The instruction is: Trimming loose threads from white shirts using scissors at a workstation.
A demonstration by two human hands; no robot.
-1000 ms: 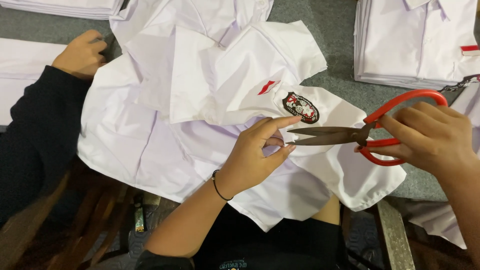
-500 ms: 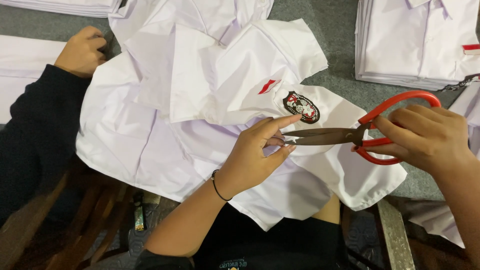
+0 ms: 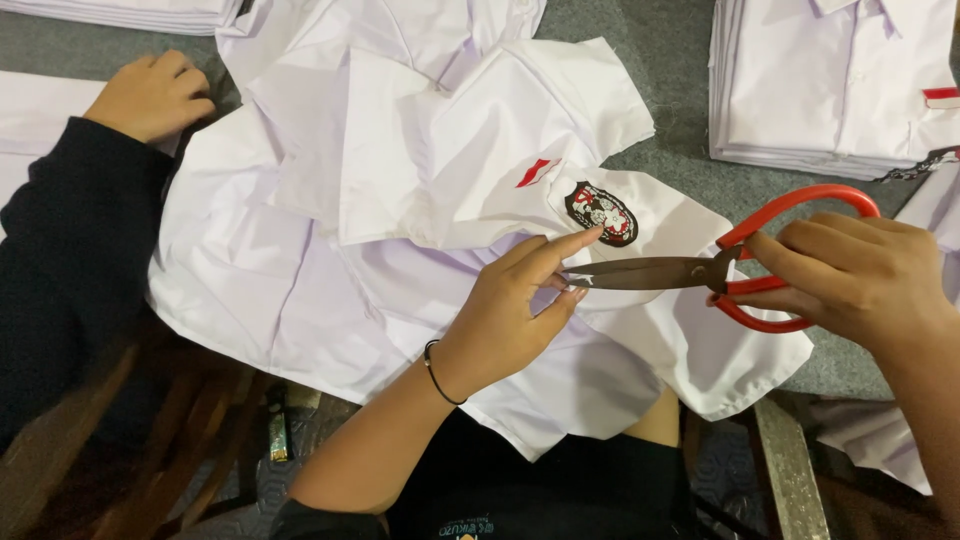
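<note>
The white cotton school shirt (image 3: pixel 380 260) lies spread on the grey felt-covered worktop (image 3: pixel 670 60), its hem hanging over the near edge onto the person's lap. The left hand (image 3: pixel 510 310) rests on the cloth just below the dark embroidered chest badge (image 3: pixel 601 212), thumb and forefinger pinching something fine at the blade tips (most likely a loose thread, though it is too thin to make out). The right hand (image 3: pixel 850 275) grips the red-handled steel scissors (image 3: pixel 700 272), fingers threaded through the loops and drawn together, the blades lying almost closed and pointing left at the pinch.

Judging from this, the step in hand is trimming a stray thread beside the badge. The next move calls for a short, careful snip close to the cloth, with the thread held taut and the blade tips kept off the fabric and the stitching.

At upper left a co-worker's fist (image 3: pixel 150 95) in a dark sleeve presses on the shirt's edge. A stack of folded white shirts (image 3: pixel 830 90) sits at upper right.
</note>
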